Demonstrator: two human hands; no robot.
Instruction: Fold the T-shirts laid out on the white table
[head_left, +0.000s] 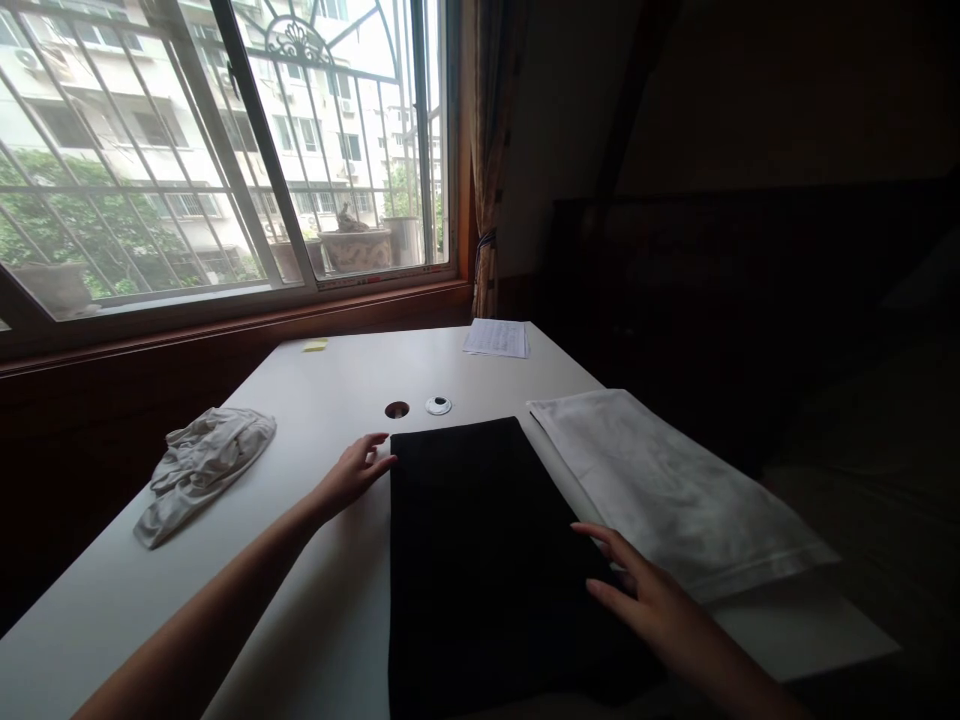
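Note:
A black folded cloth [472, 540], probably a garment though its kind is not clear, lies flat on the white table [330, 590] in front of me. At its far left corner is my left hand [356, 472], fingers apart, the tips at the cloth's edge. My right hand [637, 590] rests by the right edge with its fingers spread and the tips over the black fabric. To the right lies a white folded cloth [667, 480], flat and close to my right hand. On the left a crumpled pale cloth [210, 460] sits in a heap.
Beyond the black cloth are a round hole [397, 410] in the tabletop and a white round cover [439, 405]. Papers [497, 338] and a yellow note [315, 346] lie at the far edge. A barred window [225, 150] and a curtain [491, 150] stand behind.

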